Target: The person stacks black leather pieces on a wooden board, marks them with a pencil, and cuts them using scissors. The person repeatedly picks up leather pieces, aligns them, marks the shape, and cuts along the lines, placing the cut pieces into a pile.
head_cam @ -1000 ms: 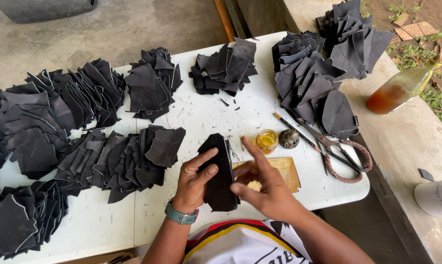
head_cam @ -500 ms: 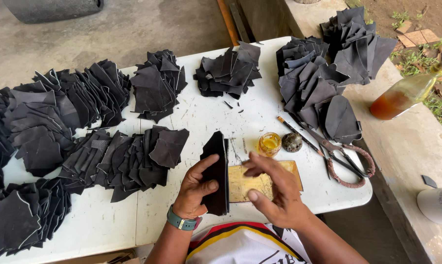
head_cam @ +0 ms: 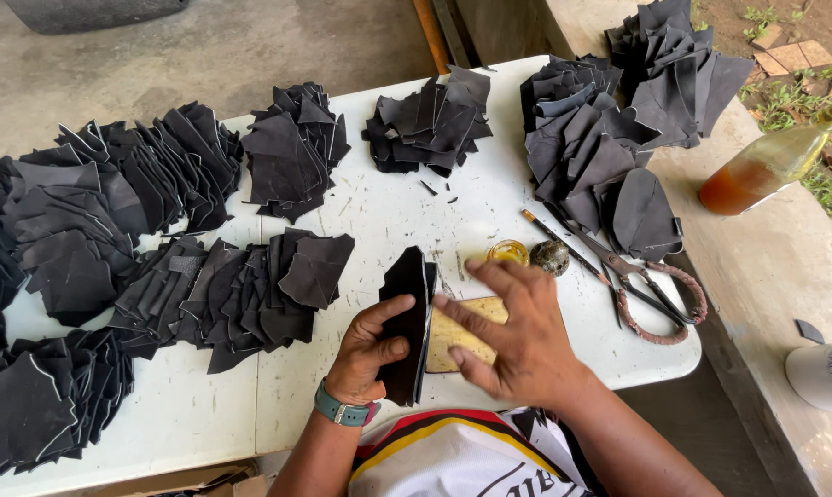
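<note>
My left hand (head_cam: 368,348), with a teal watch at the wrist, grips a folded black leather piece (head_cam: 407,317) that stands on edge near the front of the white table (head_cam: 388,221). My right hand (head_cam: 517,336) lies flat with fingers spread, its fingertips touching the black piece's right side. Under that hand lies a tan rectangular board (head_cam: 453,333). Just beyond the fingers stand a small jar of yellow glue (head_cam: 508,251) and a dark round lid (head_cam: 550,258).
Fanned stacks of black leather cut-outs (head_cam: 250,294) cover the table's left, back and right parts. Scissors with wrapped handles (head_cam: 641,290) and a thin brush (head_cam: 549,235) lie at the right. A bottle of amber liquid (head_cam: 766,170) rests on the concrete ledge (head_cam: 756,276).
My right hand has dropped from above the black piece to lie flat over the tan board, fingers against the piece. The left hand has kept its grip.
</note>
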